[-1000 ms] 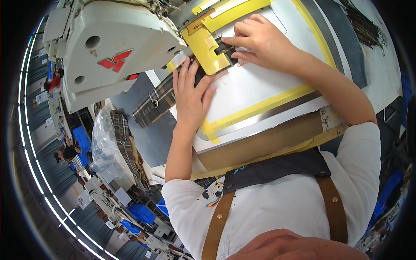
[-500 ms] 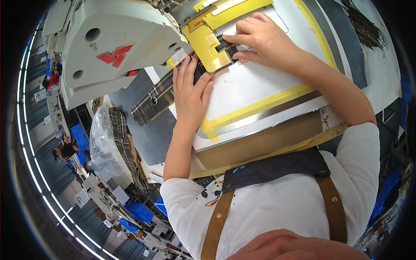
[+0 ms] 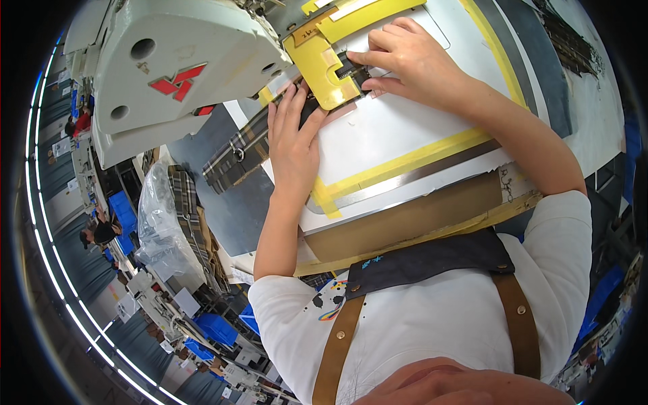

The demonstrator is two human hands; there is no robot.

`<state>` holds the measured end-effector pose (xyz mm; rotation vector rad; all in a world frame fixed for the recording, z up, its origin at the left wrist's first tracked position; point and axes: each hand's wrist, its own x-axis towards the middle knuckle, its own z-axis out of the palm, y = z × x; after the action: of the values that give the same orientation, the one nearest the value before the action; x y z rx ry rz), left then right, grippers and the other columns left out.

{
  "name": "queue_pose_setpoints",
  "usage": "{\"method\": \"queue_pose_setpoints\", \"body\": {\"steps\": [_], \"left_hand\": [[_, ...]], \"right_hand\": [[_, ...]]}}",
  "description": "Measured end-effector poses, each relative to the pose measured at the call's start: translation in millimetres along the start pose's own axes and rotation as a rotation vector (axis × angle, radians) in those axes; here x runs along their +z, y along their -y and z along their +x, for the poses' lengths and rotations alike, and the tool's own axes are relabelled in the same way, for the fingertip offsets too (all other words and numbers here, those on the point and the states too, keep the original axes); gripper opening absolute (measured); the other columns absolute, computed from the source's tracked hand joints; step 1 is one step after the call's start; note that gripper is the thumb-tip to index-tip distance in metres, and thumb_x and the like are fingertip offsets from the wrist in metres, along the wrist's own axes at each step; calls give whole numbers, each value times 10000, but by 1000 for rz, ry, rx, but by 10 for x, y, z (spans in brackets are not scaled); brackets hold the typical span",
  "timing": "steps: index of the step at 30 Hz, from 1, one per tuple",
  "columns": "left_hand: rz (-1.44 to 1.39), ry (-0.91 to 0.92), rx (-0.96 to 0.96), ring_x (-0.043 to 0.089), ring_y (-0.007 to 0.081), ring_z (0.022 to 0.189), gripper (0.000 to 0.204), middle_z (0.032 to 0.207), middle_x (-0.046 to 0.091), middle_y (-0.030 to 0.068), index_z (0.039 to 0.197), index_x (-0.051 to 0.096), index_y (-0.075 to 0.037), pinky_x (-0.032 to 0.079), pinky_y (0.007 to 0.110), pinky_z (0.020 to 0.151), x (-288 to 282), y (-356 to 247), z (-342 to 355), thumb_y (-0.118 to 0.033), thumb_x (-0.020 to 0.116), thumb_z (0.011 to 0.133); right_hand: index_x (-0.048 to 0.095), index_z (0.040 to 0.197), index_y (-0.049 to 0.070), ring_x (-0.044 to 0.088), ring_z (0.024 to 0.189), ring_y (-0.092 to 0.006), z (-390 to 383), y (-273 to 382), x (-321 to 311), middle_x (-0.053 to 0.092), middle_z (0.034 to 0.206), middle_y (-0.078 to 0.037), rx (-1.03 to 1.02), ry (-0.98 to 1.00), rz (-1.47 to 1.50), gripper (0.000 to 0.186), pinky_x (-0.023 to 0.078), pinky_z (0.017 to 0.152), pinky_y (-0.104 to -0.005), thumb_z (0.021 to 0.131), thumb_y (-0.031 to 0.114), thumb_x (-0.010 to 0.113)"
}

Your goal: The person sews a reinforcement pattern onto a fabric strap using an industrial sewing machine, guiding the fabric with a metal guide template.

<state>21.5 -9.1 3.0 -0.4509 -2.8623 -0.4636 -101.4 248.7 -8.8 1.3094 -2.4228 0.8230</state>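
Note:
A plaid fabric strap [image 3: 251, 143] with a small metal ring lies slantwise from the sewing machine's left side to beneath a yellow template plate [image 3: 312, 62]. My left hand [image 3: 295, 138] rests on it with fingers stretched out flat, thumb beside the plate's lower corner. At the plate's notched right side, my right hand [image 3: 422, 67] has index finger and thumb on either side of a dark strap end [image 3: 352, 71], its other fingers curled. The plate hides how this end joins the plaid strap.
A large pale sewing machine head [image 3: 185, 74] stands close left of my left hand. Yellow tape [image 3: 405, 162] borders the white work sheet [image 3: 398, 128]. A clear plastic bag [image 3: 162, 223] and plaid pieces [image 3: 185, 196] lie left; dark straps [image 3: 570, 37] lie at the far right.
My left hand has shifted slightly left, its thumb drawing closer to the fingers. The plaid strap's free end has slid a little left. My right hand has barely moved.

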Motion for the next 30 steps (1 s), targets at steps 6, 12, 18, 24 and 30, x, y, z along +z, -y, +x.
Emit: {"method": "queue_pose_setpoints", "body": {"steps": [6, 12, 18, 24, 30], "left_hand": [[30, -37, 25, 499, 346, 1447, 474, 1510, 576, 120, 1241, 748, -139, 348, 593, 1214, 34, 14, -28, 78, 611, 843], [-5, 2, 81, 513, 351, 1427, 438, 1467, 586, 124, 1253, 700, -68, 390, 584, 1192, 23, 14, -11, 68, 610, 847], [22, 18, 89, 513, 351, 1421, 443, 1439, 587, 134, 1294, 668, -75, 393, 589, 1188, 13, 19, -6, 40, 622, 868], [-8, 70, 71, 430, 384, 1435, 447, 1491, 502, 156, 1333, 646, -82, 321, 580, 1212, -4, -7, 8, -207, 733, 913], [79, 142, -6, 362, 425, 1399, 567, 1487, 426, 187, 1405, 657, -126, 306, 548, 1189, 13, -32, 32, -549, 554, 1042]], "right_hand": [[763, 1220, 98, 608, 945, -241, 2, 3, -5, 620, 922, -33, -8, 2, -4, 528, 466, 956, -391, 730, 235, 905], [764, 1222, 102, 608, 948, -241, -13, -4, 37, 618, 920, -33, 4, -10, 3, 534, 465, 958, -394, 725, 238, 904], [756, 1233, 106, 602, 941, -243, -26, -12, 39, 608, 916, -31, 10, -12, 22, 546, 463, 955, -397, 723, 228, 906], [740, 1248, 101, 597, 950, -245, -15, -2, 22, 601, 930, -33, -3, -8, 29, 544, 458, 964, -398, 743, 230, 897], [740, 1238, 90, 593, 957, -251, -18, 16, 9, 598, 939, -41, 9, -6, 43, 532, 456, 965, -407, 750, 235, 893]]}}
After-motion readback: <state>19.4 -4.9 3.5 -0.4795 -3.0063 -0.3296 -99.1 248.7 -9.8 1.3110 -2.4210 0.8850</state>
